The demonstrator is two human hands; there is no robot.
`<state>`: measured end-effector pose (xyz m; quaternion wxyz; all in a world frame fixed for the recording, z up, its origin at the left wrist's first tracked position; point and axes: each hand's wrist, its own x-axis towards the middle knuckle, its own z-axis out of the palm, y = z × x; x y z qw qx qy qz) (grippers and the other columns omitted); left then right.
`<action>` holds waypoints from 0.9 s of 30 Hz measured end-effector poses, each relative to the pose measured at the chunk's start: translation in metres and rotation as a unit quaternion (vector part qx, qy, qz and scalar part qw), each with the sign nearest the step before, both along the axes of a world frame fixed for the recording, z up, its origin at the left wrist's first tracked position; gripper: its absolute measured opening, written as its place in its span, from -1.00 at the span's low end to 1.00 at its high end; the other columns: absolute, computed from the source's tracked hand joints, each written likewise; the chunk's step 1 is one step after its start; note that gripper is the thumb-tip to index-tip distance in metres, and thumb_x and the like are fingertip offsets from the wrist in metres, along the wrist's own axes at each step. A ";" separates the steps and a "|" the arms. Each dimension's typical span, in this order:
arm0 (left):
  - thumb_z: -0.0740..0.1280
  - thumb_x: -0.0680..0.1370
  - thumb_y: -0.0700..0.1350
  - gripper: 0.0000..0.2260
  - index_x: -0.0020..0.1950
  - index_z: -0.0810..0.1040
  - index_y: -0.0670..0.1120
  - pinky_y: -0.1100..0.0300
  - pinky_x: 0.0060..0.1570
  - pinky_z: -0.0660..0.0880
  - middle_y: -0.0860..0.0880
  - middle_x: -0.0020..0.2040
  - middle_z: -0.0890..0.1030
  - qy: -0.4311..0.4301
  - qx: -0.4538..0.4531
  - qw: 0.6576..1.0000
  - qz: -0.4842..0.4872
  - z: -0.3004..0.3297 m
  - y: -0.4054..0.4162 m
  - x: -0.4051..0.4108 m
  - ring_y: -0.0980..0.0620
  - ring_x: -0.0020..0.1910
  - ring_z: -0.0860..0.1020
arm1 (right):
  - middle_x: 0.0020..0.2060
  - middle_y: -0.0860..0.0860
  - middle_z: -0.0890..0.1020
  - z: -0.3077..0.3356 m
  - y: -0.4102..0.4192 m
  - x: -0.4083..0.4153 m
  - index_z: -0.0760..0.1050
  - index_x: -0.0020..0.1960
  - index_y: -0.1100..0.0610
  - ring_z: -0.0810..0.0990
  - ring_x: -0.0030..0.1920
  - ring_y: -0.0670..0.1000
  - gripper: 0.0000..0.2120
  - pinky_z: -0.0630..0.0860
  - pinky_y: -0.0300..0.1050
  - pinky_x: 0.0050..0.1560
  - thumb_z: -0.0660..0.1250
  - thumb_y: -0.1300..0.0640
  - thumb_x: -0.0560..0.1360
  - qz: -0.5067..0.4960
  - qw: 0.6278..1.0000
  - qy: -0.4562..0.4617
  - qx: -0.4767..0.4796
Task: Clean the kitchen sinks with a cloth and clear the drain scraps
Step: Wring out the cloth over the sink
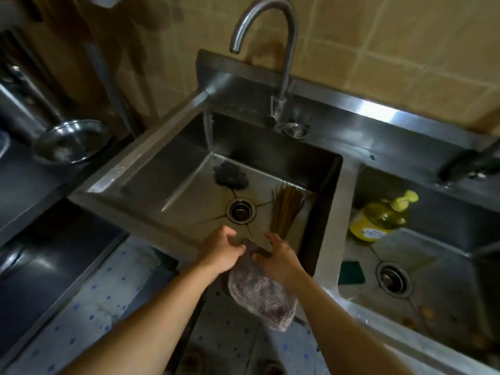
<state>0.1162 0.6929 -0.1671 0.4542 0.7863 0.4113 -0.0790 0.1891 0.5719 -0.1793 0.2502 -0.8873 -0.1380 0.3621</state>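
Hanging over the near rim of the left sink [173, 169], the cloth [259, 299] runs its long axis from 11 toward 5 o'clock, free end at 5. Left hand [220, 253] and right hand [280, 259] each pinch its upper edge; the bulk lies below both grips. Chopsticks [286, 209] at 12 o'clock, drain [240, 209] at 11, basin floor bare leftward.

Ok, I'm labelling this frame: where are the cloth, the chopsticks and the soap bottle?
cloth [261, 299]: head view, middle of the hanging fuzzy part.
chopsticks [287, 209]: head view, middle of the bundle.
soap bottle [378, 220]: head view, its yellow body.
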 end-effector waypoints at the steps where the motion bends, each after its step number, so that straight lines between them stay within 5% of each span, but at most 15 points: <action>1: 0.41 0.49 -0.09 -0.65 0.25 0.44 -0.06 0.16 0.08 0.46 -0.05 0.18 0.55 -0.001 -0.002 1.000 -0.019 -0.001 0.003 0.000 -0.03 0.15 0.51 | 0.32 0.05 0.37 0.001 0.001 -0.004 0.19 0.44 -0.08 0.49 0.22 0.11 -0.41 0.50 0.05 0.20 0.34 -0.04 0.48 -0.017 1.000 -0.010 0.004; 4: 0.40 0.49 -0.12 -0.71 0.18 0.46 -0.06 0.14 0.08 0.48 -0.06 0.16 0.57 0.005 -0.006 0.997 -0.081 -0.004 0.012 -0.001 -0.03 0.13 0.52 | 0.32 0.08 0.39 0.003 0.001 -0.019 0.20 0.44 -0.06 0.47 0.24 0.14 -0.39 0.43 0.08 0.27 0.35 -0.07 0.47 -0.062 0.997 -0.037 -0.013; 10: 0.42 0.47 -0.14 -0.78 0.04 0.43 -0.08 0.11 0.03 0.49 -0.08 0.10 0.57 0.027 0.007 0.987 -0.159 -0.004 0.017 0.001 -0.05 0.06 0.54 | 0.43 0.04 0.20 -0.001 -0.009 -0.050 0.18 0.46 -0.10 0.12 0.44 0.17 -0.39 0.07 0.06 0.45 0.29 -0.17 0.48 -0.099 0.984 -0.104 -0.104; 15: 0.45 0.41 -0.18 -0.38 0.40 0.25 -0.15 0.05 0.15 0.50 -0.15 0.26 0.49 0.069 0.008 0.986 -0.154 -0.011 0.002 0.013 -0.13 0.20 0.50 | 0.44 0.07 0.15 -0.005 -0.013 -0.059 0.26 0.44 -0.05 0.14 0.40 0.16 -0.44 0.17 0.00 0.41 0.33 -0.07 0.48 -0.140 0.979 -0.125 -0.074; 21: 0.33 0.47 -0.35 -0.49 0.28 0.20 -0.01 0.06 0.02 0.48 -0.12 0.16 0.41 0.017 -0.115 0.991 -0.067 0.001 -0.002 0.025 -0.09 0.07 0.47 | 0.28 0.09 0.31 0.000 -0.022 -0.048 0.51 0.21 0.14 0.34 0.26 0.07 -0.68 0.29 -0.28 0.25 0.27 0.32 0.48 -0.208 0.966 -0.150 0.037; 27: 0.20 0.48 -0.43 -0.55 0.17 0.26 0.06 0.07 -0.15 0.49 -0.06 0.09 0.35 -0.102 -0.156 0.982 -0.023 0.036 0.012 0.031 0.05 -0.16 0.41 | 0.18 0.03 0.34 0.022 -0.016 -0.024 0.54 0.02 0.08 0.42 0.22 0.07 -0.72 0.36 -0.17 0.31 0.24 0.40 0.46 -0.280 0.939 -0.149 0.135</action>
